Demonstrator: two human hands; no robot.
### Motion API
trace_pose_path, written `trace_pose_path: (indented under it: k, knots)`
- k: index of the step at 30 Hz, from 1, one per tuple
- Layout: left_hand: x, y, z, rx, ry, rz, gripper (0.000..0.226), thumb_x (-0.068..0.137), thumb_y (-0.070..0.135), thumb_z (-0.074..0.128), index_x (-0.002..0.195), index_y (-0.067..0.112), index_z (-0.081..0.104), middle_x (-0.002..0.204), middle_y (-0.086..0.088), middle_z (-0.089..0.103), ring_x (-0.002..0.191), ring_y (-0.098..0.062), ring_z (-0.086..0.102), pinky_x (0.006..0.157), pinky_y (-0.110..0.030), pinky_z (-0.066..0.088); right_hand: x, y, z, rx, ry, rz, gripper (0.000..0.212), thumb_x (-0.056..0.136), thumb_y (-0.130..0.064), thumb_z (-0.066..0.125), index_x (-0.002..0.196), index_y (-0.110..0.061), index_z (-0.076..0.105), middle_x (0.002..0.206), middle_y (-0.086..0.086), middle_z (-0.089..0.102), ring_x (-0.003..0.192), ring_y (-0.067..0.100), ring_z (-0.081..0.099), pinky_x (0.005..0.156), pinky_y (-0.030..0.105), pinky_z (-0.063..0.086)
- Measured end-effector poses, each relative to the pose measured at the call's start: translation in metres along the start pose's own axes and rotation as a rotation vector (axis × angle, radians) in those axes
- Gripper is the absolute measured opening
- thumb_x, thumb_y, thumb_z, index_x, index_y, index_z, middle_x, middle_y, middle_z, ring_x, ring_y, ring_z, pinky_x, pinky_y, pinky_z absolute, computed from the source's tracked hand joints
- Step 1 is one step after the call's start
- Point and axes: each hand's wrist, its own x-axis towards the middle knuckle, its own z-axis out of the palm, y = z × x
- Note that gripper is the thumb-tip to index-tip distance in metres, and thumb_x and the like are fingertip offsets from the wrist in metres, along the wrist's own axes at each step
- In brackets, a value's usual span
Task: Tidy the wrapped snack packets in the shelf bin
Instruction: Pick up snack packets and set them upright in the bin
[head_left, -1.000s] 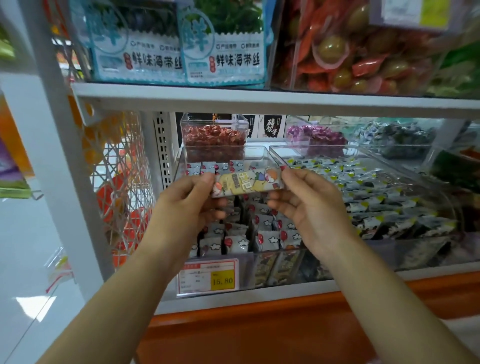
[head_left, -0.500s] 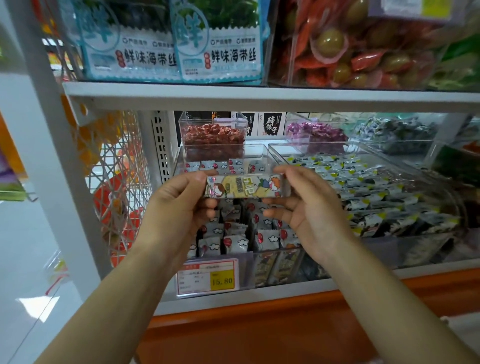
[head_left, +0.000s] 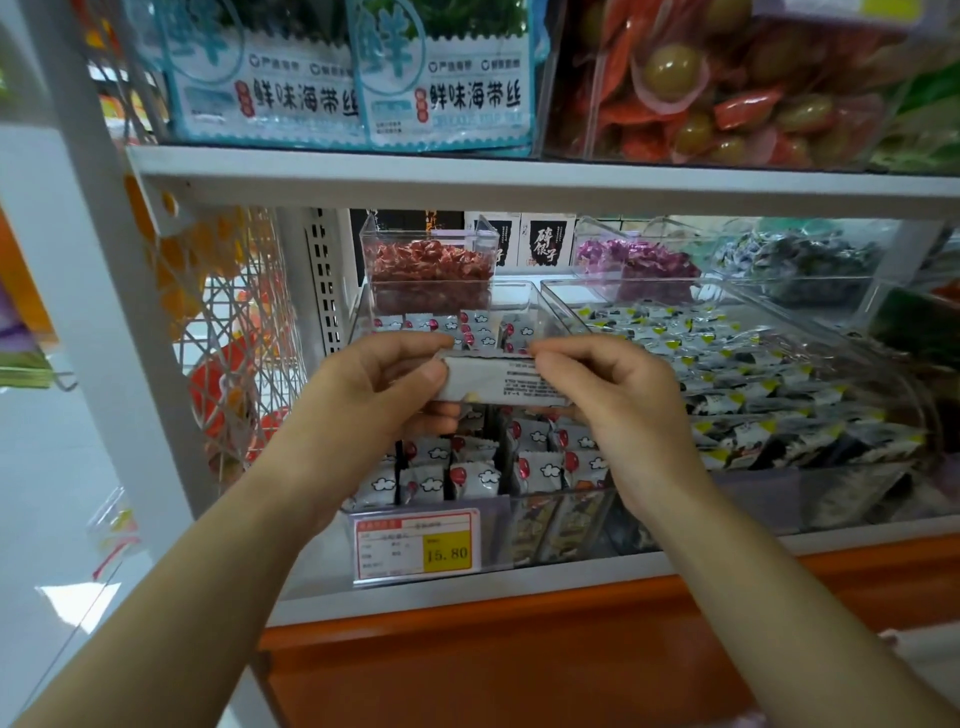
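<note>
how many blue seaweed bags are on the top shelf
2. The left bag and the right bag stand side by side on the top shelf; more may be hidden behind.

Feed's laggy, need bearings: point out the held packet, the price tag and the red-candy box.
held packet (head_left: 498, 382): head view, white printed back.
price tag (head_left: 415, 545): head view, its middle.
red-candy box (head_left: 428, 275): head view, front wall.

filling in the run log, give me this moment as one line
left hand: pinches packet left end | right hand: pinches right end | packet: held over bin, small-print side to camera | bin: cloud-print packets inside
</note>
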Motion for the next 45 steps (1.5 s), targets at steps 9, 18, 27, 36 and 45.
trace_pose_path:
  k: [9, 18, 27, 36, 45]
  knots:
    - [-0.003, 0.006, -0.001, 0.383, 0.000, 0.061, 0.015, 0.078, 0.036, 0.066, 0.088, 0.025, 0.065, 0.080, 0.006, 0.070, 0.076, -0.011, 0.067, 0.072, -0.029, 0.057, -0.003, -0.003, 0.003, -0.138, 0.013, -0.115, 0.013, 0.085, -0.018, 0.066, 0.073, -0.022, 0.069, 0.062, -0.013, 0.062, 0.058, -0.005, 0.056, 0.055, 0.007, 0.041]
    - [0.000, 0.012, -0.005, 0.435, 0.045, 0.069, 0.031, 0.071, 0.040, 0.068, 0.065, 0.010, 0.066, 0.058, -0.004, 0.065, 0.048, -0.010, 0.057, 0.050, -0.019, 0.051, -0.002, -0.006, 0.001, -0.164, -0.086, -0.146, 0.014, 0.086, -0.021, 0.065, 0.074, -0.027, 0.068, 0.066, -0.019, 0.065, 0.062, -0.005, 0.058, 0.058, 0.006, 0.041]
    - [0.000, 0.008, 0.001, 0.465, 0.013, 0.093, 0.026, 0.069, 0.047, 0.064, 0.082, 0.024, 0.064, 0.073, 0.006, 0.069, 0.068, -0.009, 0.067, 0.064, -0.022, 0.057, -0.004, 0.000, 0.004, -0.145, 0.032, -0.113, 0.011, 0.086, -0.020, 0.064, 0.078, -0.026, 0.069, 0.067, -0.016, 0.066, 0.067, -0.003, 0.060, 0.060, 0.008, 0.044]
    - [0.001, 0.008, -0.002, 0.385, -0.001, 0.083, 0.024, 0.083, 0.015, 0.065, 0.106, 0.022, 0.063, 0.092, 0.009, 0.070, 0.079, 0.003, 0.065, 0.062, -0.005, 0.047, 0.008, -0.009, -0.016, 0.245, -0.306, 0.315, 0.014, 0.072, -0.018, 0.064, 0.065, -0.009, 0.073, 0.075, 0.009, 0.071, 0.067, 0.023, 0.071, 0.050, 0.028, 0.057]
    - [0.007, -0.003, 0.001, 0.357, 0.064, 0.072, 0.014, 0.089, 0.017, 0.059, 0.096, 0.024, 0.068, 0.084, 0.005, 0.072, 0.080, -0.008, 0.069, 0.074, -0.021, 0.055, 0.006, 0.002, -0.010, 0.231, -0.192, 0.254, 0.021, 0.084, -0.030, 0.060, 0.082, -0.012, 0.071, 0.085, 0.010, 0.074, 0.074, 0.022, 0.072, 0.059, 0.027, 0.059]
